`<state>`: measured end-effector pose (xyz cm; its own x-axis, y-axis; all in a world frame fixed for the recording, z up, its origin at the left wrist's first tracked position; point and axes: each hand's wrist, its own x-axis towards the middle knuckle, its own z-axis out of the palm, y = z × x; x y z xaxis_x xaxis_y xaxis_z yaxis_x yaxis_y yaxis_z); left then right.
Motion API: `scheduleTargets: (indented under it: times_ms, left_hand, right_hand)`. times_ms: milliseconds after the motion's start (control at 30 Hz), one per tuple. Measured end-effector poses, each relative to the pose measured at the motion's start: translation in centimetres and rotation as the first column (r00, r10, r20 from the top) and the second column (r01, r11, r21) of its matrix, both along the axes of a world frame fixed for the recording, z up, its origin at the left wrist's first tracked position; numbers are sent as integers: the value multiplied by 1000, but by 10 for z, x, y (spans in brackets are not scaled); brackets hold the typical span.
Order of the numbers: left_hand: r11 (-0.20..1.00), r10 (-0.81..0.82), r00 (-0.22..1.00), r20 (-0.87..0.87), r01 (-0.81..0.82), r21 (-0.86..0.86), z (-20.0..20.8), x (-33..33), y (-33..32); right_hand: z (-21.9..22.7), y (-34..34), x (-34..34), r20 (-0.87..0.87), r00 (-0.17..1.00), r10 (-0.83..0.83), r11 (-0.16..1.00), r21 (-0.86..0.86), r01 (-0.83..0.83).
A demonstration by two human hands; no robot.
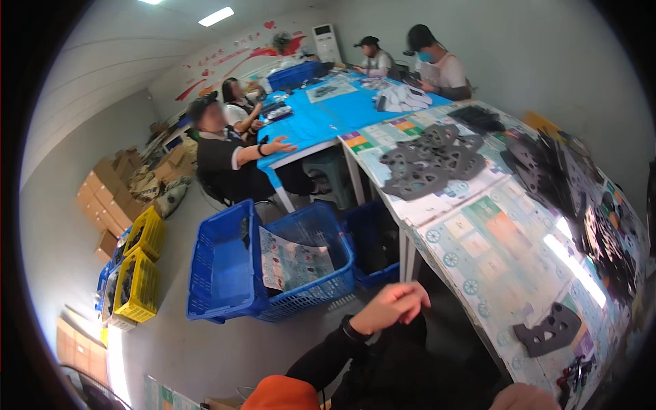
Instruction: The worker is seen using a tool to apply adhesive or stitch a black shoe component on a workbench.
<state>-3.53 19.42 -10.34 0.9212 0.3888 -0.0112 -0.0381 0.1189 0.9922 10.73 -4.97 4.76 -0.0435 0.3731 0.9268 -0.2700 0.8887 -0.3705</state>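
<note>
My left hand (391,306) is over my lap, just off the near table's left edge. Its fingers curl loosely inward, and nothing shows in them. At the bottom edge only the back of my right hand (525,398) is in view; its fingers are hidden. Nearest to it, on the patterned tabletop (478,273), lies one dark grey plate with cut-out holes (549,331). Beside that plate are small hand tools (576,377) with some red on them. Farther up the table sits a pile of similar grey perforated plates (434,160).
Black perforated parts (547,167) are heaped along the table's right side. Blue plastic baskets (225,273) stand on the floor to my left, one holding a printed sheet (294,260). Yellow crates (137,283) are farther left. Several people sit around a blue-covered table (328,123), one stretching out an arm (263,149).
</note>
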Motion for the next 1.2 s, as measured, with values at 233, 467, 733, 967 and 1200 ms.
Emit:
scheduleTargets:
  times_ms: [233, 467, 733, 967, 1200]
  left_hand:
    - [850, 527, 850, 10, -527, 1, -55, 33, 98]
    - [142, 544, 636, 548, -713, 687, 1, 77, 38]
    - [-13, 661, 515, 546, -720, 694, 5, 43, 90]
    - [82, 629, 589, 507, -699, 711, -26, 23, 115]
    - [113, 621, 610, 493, -692, 713, -17, 27, 106]
  right_hand:
    - [-44, 41, 25, 124, 895, 428, 900, -141, -411]
    - [-93, 59, 2, -77, 979, -191, 878, -459, 136]
    - [-23, 48, 10, -129, 976, -175, 939, 275, 205]
    - [-35, 48, 12, -63, 957, -283, 959, -14, 283]
    - [-13, 37, -32, -27, 544, -839, 523, 236, 819]
